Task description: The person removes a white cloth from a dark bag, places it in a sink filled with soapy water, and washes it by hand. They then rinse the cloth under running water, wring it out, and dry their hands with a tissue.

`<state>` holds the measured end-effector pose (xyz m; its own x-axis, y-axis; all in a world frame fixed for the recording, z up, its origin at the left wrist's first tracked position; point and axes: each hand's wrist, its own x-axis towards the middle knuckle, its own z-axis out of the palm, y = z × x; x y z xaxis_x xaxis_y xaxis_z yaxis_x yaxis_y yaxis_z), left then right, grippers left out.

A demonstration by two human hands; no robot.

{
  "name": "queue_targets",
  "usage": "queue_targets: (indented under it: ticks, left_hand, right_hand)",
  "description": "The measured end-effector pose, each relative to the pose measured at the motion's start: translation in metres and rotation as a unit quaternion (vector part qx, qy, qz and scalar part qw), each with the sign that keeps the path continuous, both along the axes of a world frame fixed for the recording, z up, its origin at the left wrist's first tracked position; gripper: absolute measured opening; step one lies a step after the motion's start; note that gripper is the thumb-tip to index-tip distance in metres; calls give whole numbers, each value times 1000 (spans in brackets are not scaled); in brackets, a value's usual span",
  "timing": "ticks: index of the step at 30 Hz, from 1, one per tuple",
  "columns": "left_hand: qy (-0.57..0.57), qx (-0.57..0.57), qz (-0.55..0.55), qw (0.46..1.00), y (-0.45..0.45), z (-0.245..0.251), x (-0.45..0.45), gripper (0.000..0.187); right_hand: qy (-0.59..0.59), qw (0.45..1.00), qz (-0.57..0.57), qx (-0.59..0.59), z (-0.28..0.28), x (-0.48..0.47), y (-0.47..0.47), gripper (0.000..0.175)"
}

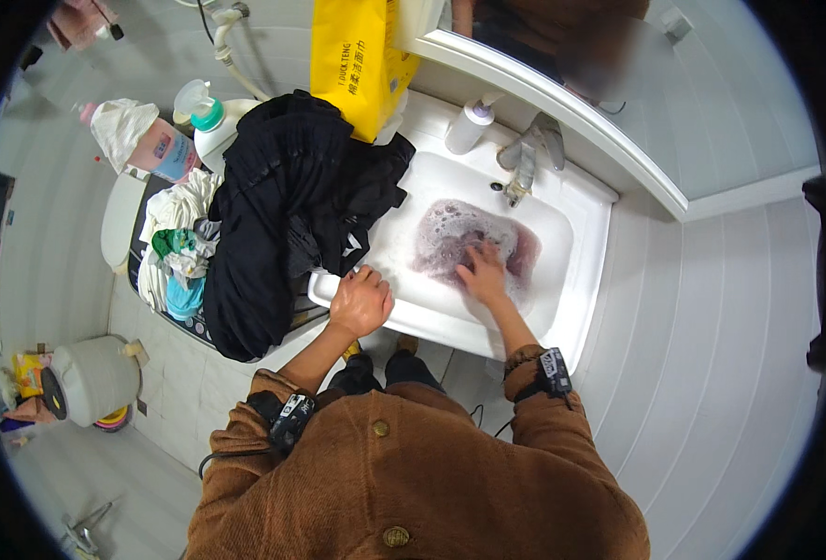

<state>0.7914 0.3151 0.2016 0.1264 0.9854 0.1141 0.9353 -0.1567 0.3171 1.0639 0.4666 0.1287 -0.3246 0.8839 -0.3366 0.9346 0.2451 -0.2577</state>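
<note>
Grey suds and cloudy water fill the bottom of a white sink basin [560, 280]. My right hand [486, 271] reaches into this foam with its fingers spread, the fingertips partly covered by suds. Beside it, a mauve-brown wet cloth [525, 250] shows through the water; how far it runs under the foam is hidden. My left hand [361, 301] is wet and rests on the sink's front left rim. Its fingers are curled in, and I see nothing held in them. Black clothes [273, 210] lie heaped just left of that hand.
A chrome faucet [525, 164] and a white pump bottle [469, 126] stand at the sink's back. Left of them is a yellow tissue pack [357, 70]. White garments [174, 210], a pink bottle [167, 150] and a green-collared jug [220, 133] crowd the left. A framed mirror [637, 105] overhangs the right.
</note>
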Motion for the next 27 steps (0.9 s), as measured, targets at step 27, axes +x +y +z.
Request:
queue_targets:
  ticks: [27]
  left_hand:
    - [54,26,-37,998,0,5,-15,18]
  right_hand:
    - [249,930,168,-211,-23,-126,-4,91]
